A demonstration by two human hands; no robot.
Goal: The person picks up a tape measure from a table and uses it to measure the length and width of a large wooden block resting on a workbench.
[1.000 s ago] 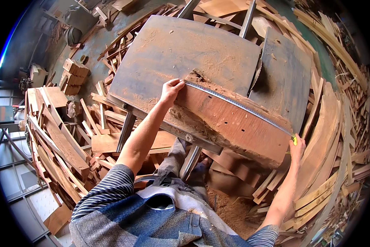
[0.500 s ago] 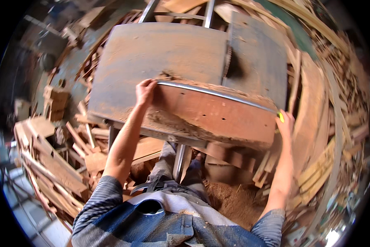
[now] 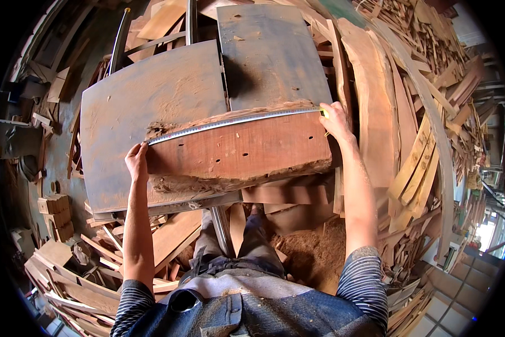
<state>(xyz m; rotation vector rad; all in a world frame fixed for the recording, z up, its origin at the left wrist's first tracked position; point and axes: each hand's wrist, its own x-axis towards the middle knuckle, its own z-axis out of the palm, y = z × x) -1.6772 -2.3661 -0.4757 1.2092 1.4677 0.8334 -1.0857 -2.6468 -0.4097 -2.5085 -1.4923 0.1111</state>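
Observation:
A reddish-brown wooden slab (image 3: 275,140) with rough bark edges and several small dark holes lies flat across the steel saw table (image 3: 115,115). Along its far edge runs a silvery tape measure (image 3: 232,120), stretched tight from end to end. My left hand (image 3: 136,161) is closed in a pinch on the tape's end at the slab's left corner. At the opposite end, my right hand (image 3: 337,121) is closed round the tape measure's body. Only a bit of its yellow shows between the fingers.
A dark slot (image 3: 225,84) splits the table into two plates. Long live-edge boards (image 3: 370,95) lean along the right side. Offcuts (image 3: 78,275) are heaped at the left, a pile of sawdust (image 3: 314,250) lies near my feet, and stacked wooden blocks (image 3: 55,213) stand farther left.
My view has turned, so the slab, table and both hands sit farther left in the picture. Both hands keep hold of the tape, which stays stretched along the slab.

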